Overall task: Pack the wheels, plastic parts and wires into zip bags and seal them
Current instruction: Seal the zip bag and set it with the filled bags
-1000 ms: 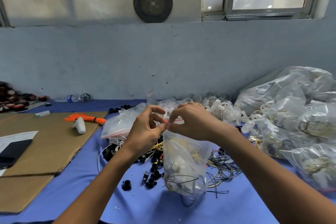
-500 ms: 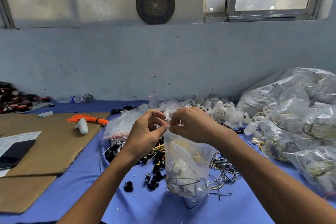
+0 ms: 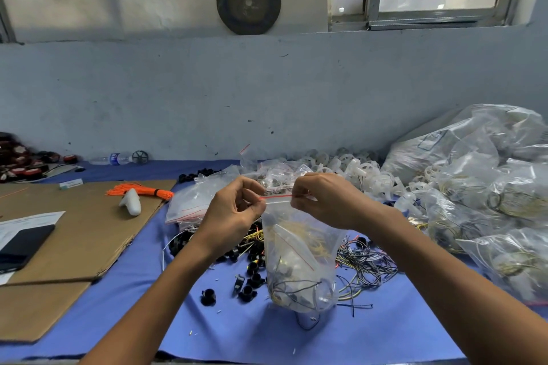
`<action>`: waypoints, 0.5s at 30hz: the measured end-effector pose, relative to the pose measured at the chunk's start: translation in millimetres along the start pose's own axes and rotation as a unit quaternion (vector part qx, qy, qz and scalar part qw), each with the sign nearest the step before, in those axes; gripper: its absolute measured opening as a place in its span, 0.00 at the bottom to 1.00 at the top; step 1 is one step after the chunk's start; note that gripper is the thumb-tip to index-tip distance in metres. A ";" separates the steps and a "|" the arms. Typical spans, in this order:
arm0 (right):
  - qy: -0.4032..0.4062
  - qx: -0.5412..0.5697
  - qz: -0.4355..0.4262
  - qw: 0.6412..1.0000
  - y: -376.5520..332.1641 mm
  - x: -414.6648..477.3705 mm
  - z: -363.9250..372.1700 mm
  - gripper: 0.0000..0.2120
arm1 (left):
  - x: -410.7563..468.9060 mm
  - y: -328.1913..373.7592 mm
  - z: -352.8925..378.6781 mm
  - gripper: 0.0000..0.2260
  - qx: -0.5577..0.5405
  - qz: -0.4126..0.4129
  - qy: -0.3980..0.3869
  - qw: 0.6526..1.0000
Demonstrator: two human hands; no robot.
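Note:
A clear zip bag (image 3: 299, 258) holding wires and white plastic parts hangs upright over the blue table cover, its bottom resting on the cloth. My left hand (image 3: 234, 213) pinches the left end of its red zip strip; my right hand (image 3: 323, 201) pinches the right end, with a short stretch of strip showing between them. Loose black plastic parts (image 3: 246, 281) lie below my left hand. A tangle of loose wires (image 3: 364, 264) lies to the right of the bag. White wheels (image 3: 355, 175) are heaped behind my hands.
Several filled clear bags (image 3: 486, 198) pile up at the right. Empty zip bags (image 3: 195, 201) lie behind my left hand. Brown cardboard (image 3: 74, 231) at the left carries an orange wire bundle (image 3: 139, 190), a white part (image 3: 132, 201) and a dark phone (image 3: 23, 243).
My hands have drawn apart along the zip strip, so a length of the red line now shows between them. The bag stays upright in the same spot.

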State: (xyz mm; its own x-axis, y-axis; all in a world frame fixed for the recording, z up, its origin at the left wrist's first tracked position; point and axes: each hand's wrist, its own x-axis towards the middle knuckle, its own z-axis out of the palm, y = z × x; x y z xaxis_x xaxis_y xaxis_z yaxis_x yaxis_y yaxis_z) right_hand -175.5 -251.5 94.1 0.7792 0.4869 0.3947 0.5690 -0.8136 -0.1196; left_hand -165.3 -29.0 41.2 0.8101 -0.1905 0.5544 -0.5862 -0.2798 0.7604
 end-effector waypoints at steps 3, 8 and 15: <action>0.000 0.003 0.006 1.000 1.0 -0.7 0.2 0.07 | 0.1 0.6 1.2 0.11 0.002 -0.004 0.005 1.000; 0.007 0.012 0.013 1.000 7.1 -3.3 0.0 0.07 | -0.3 -0.5 -3.2 0.11 0.005 -0.003 0.007 1.000; 0.010 0.006 0.030 0.999 13.3 -5.7 -1.2 0.05 | 2.3 -4.6 -5.9 0.11 0.021 -0.007 0.009 1.000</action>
State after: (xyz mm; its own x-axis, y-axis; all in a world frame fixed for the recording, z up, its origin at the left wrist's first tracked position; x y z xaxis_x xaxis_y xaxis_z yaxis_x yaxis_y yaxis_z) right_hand -172.7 -265.5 91.3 0.8070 0.4301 0.4046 0.5238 -0.8378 -0.1541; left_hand -160.8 -22.6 41.0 0.8176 -0.1686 0.5505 -0.5736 -0.3212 0.7536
